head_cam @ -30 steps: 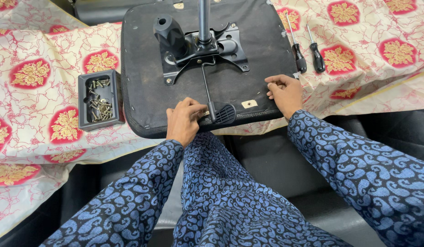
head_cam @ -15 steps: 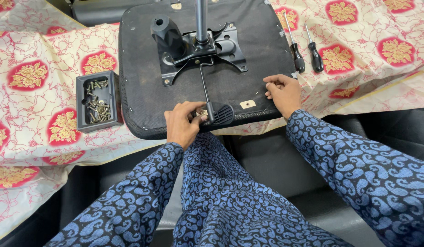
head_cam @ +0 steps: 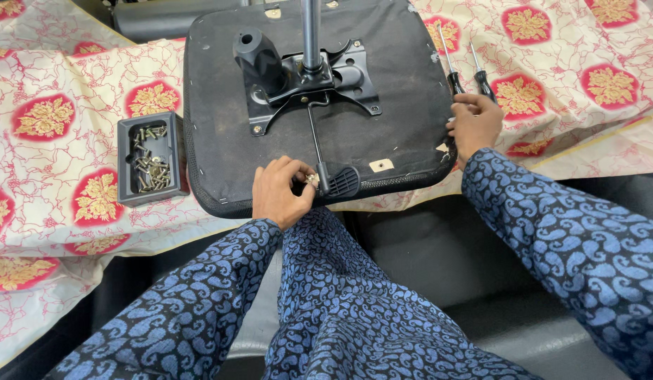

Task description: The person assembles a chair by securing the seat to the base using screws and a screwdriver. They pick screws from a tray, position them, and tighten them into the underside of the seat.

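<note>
- The left hand (head_cam: 280, 191) pinches small brass screws (head_cam: 311, 179) in closed fingers, just beside the lever paddle (head_cam: 338, 180) at the near edge of the upturned chair seat (head_cam: 221, 105).
- The right hand (head_cam: 473, 125) rests at the seat's right edge — fingers curled, touching two screwdrivers (head_cam: 456, 81); whether it grips them, I cannot tell.
- A black tray of screws (head_cam: 152, 158) lies left of the seat on the patterned cloth (head_cam: 52, 169).

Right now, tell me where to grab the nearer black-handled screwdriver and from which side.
Grip the nearer screwdriver by its black handle, coming from the near side where the right hand rests. It lies flat on the cloth, thin shaft pointing away, handle end toward the hand and thick enough to pinch.
</note>
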